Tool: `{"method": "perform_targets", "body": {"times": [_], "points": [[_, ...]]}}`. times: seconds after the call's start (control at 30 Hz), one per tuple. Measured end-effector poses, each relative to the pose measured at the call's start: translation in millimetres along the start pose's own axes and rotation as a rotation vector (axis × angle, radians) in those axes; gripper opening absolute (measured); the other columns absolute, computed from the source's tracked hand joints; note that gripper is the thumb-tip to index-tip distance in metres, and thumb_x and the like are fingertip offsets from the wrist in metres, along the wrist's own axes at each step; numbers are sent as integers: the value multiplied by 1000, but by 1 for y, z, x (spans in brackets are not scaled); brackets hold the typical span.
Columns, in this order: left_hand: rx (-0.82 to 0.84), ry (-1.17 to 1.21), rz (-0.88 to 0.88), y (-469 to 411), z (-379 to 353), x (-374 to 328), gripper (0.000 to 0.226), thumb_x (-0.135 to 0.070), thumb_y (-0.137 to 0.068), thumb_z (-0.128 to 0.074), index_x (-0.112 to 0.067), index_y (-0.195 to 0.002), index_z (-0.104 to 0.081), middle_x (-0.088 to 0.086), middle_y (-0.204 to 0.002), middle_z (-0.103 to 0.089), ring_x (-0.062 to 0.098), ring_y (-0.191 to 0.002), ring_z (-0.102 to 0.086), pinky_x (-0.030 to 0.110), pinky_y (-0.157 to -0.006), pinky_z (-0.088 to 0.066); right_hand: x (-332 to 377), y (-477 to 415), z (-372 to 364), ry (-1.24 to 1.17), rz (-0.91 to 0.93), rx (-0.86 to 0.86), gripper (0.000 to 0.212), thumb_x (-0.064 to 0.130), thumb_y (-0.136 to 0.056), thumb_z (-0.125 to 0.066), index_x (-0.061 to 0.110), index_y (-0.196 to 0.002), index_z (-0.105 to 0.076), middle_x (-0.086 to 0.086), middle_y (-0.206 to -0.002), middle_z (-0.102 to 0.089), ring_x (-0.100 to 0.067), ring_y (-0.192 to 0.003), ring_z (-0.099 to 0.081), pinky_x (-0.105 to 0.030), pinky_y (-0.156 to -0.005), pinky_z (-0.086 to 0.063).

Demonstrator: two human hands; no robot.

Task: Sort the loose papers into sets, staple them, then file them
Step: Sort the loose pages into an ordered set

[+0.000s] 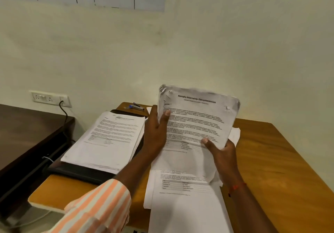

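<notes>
Wooden desk (271,151), crumpled paper sheaf (197,120) aloft

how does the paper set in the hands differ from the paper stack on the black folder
The held paper set is lifted and tilted up, gripped by the left hand and right hand; the paper stack lies flat on the black folder. The held paper set has crumpled top corners; the paper stack's sheets look smooth. Both are white printed pages with text paragraphs and a small table lower down.
</notes>
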State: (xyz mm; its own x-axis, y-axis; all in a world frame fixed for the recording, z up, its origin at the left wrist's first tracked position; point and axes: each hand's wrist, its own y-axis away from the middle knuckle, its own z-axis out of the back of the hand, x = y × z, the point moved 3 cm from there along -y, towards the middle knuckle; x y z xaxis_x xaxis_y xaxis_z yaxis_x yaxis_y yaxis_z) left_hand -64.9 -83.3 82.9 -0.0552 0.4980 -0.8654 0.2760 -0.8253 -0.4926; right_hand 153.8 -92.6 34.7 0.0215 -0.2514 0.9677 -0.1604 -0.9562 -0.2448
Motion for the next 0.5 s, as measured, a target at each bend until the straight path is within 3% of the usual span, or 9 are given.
{"method": "perform_targets", "body": {"times": [0.13,0.23,0.37,0.43,0.5], "points": [[1,60,94,21,0,27,14,-32,-101,-55,-36,-113,-51,-6,-112,-69,13,-101,-72,25,-71,-60,-21,16,-6,-4,-59,-10,42,29,-80,-79,25,-120,-66,4,-115,-73,-19,-106,-69,-38,-89,-59],[9,44,104,22,-1,32,15,-30,-101,-56,-35,-115,-52,-5,-114,-69,11,-101,-72,25,-72,-60,-20,15,-7,-6,-50,-22,33,22,-84,-77,29,-114,-66,8,-112,-73,-13,-104,-69,-31,-87,-58],[41,-28,130,9,-1,26,13,-36,-100,-58,-37,-113,-53,-10,-111,-70,12,-97,-73,23,-68,-60,-16,7,-6,22,-39,2,41,21,-85,-78,22,-124,-66,9,-115,-74,-10,-106,-69,-25,-86,-57],[30,-39,158,-3,4,15,15,-36,-101,-58,-30,-115,-56,-12,-104,-71,5,-89,-74,17,-62,-57,-6,0,-3,43,-34,43,38,21,-85,-78,24,-121,-67,11,-111,-75,-8,-103,-70,-23,-84,-57],[1,-18,221,-21,11,13,25,-38,-101,-58,-21,-120,-59,-6,-103,-74,5,-85,-75,21,-63,-59,1,-4,-3,48,-64,166,34,20,-87,-77,25,-119,-69,11,-112,-75,-8,-105,-70,-26,-88,-56]]}}
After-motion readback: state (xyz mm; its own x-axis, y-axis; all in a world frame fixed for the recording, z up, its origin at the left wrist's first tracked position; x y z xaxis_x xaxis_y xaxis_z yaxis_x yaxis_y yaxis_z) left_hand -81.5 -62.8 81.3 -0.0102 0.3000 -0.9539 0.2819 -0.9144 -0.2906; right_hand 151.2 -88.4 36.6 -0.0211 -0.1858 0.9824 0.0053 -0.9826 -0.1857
